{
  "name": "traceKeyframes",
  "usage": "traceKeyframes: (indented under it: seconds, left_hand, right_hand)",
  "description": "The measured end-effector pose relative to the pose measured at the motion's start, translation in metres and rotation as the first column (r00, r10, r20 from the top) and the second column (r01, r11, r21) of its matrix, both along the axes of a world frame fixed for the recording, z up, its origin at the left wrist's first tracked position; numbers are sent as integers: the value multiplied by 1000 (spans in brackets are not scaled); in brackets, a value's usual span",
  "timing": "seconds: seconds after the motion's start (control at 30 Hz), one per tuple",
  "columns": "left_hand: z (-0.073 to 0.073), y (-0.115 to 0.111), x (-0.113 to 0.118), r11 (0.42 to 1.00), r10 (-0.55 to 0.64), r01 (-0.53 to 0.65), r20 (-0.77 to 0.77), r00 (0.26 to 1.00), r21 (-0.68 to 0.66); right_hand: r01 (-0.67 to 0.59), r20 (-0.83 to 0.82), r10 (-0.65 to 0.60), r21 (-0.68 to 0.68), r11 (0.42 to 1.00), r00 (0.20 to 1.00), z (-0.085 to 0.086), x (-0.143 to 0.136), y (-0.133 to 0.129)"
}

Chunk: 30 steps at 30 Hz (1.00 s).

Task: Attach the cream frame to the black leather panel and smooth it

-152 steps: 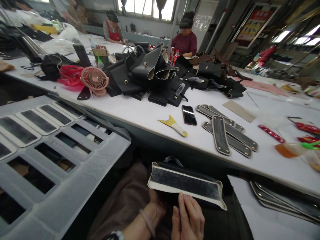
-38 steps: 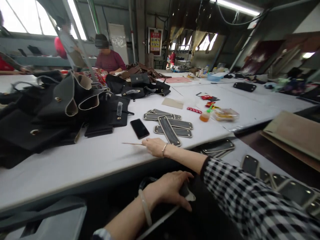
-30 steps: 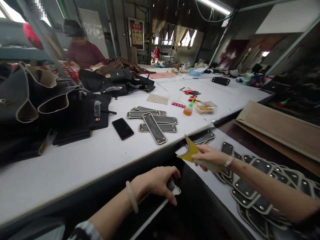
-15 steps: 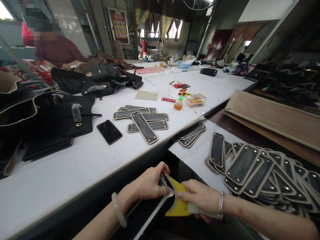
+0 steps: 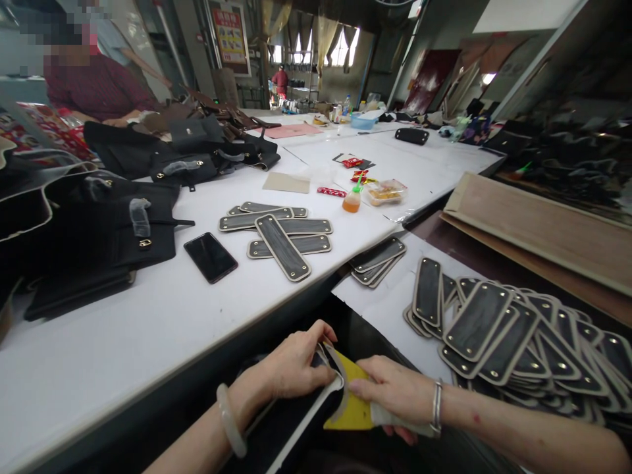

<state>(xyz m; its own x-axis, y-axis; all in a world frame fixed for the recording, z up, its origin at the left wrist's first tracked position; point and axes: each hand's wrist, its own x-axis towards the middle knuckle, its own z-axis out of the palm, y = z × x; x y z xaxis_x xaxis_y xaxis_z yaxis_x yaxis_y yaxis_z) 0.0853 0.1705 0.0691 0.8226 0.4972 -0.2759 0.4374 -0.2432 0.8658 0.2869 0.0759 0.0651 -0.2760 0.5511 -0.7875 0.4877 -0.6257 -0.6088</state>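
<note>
My left hand (image 5: 299, 362) is closed on the end of a black leather-like piece (image 5: 281, 424) with a pale edge, thumb on top. That piece slopes down toward my lap, and its lower part runs out of view. Directly to the right, my right hand (image 5: 397, 392) grips a flat yellow scraper-like tool (image 5: 355, 411) with a curved grey edge and a whitish part under the palm. The tool's curved edge lies against the end of the black piece. What the fingers do underneath is hidden.
Dark straps with pale borders and rivets (image 5: 476, 322) are piled at right; several more (image 5: 282, 247) lie on the white table (image 5: 187, 342). A phone (image 5: 210, 257), black bags (image 5: 108, 227), a glue bottle (image 5: 351, 201) and a food box (image 5: 385, 192) stand about. A co-worker (image 5: 93, 89) sits far left.
Both hands keep nearly the same hold; the yellow tool has shifted slightly left and down. The view has turned a little, and another person's arm now shows behind the seated co-worker.
</note>
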Motion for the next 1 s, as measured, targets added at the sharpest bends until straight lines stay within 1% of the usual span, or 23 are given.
traceKeyframes:
  seconds: [0.17,0.4,0.6,0.87,1.0]
  left_hand:
    - [-2,1,0,999,-33,33,6,999,22]
    - [-4,1,-2,1000,-21,21,14,1000,20]
    - [-7,2,-1,1000,-17,17,20,1000,-7]
    - [-14,2,-3,999,-2,4,33,999,-46]
    - [-15,2,-3,997,-6,10,50,999,-77]
  right_hand:
    - [-7,8,7,-67,998,1000,1,-4,2]
    - [20,13,-19,-82,996,1000,1,-9,0]
    - [56,-41,-61,-108,993,997,-5,-9,-3]
    - [119,-180,-136,-101,988,974,-22,-8,-14]
    - [136,-179,-153,-102,985,972,-21,-12,-15]
